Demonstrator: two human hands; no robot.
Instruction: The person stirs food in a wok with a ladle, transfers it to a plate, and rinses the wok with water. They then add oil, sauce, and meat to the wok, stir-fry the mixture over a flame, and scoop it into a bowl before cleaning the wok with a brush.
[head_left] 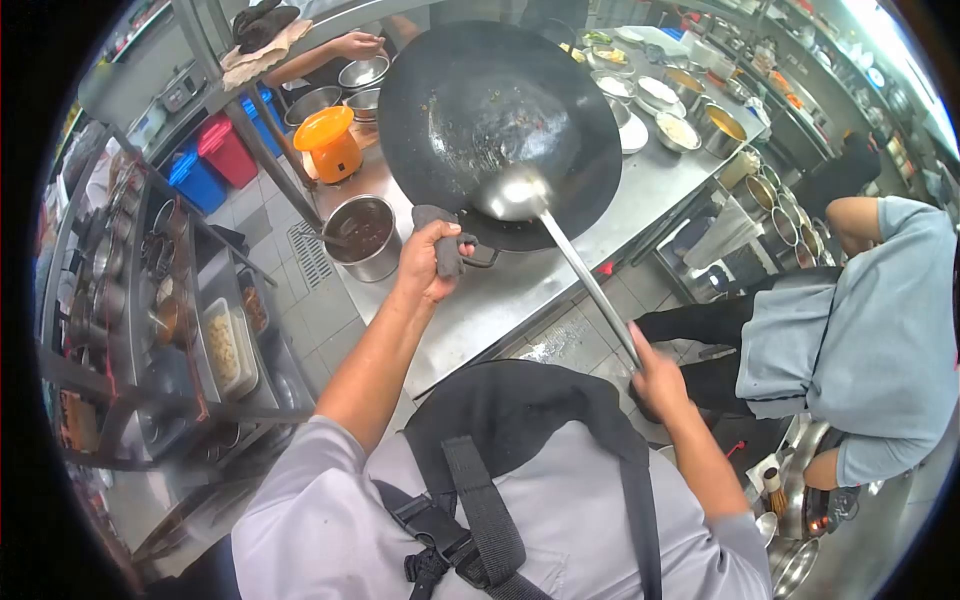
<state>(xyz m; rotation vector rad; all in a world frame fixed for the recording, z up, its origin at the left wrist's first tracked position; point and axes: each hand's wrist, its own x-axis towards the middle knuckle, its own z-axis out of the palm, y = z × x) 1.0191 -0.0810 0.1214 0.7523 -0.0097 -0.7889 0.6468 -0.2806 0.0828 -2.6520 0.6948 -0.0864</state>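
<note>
A large black wok is over the steel counter, its inside facing me, with a wet sheen and small scraps on it. My left hand is closed on the loop handle at its near edge, with a dark grey cloth folded between palm and metal. In my right hand, fingers wrapped round the end of the long shaft, is a steel ladle. Its blurred bowl overlaps the lower inside of the wok. Just left of the wok stands a steel pot of dark brown liquid with a utensil in it.
An orange container and steel bowls stand behind the pot, near another person's hand. Plates and bowls of food line the counter's right part. A co-worker in grey stands close at right. Shelving fills the left.
</note>
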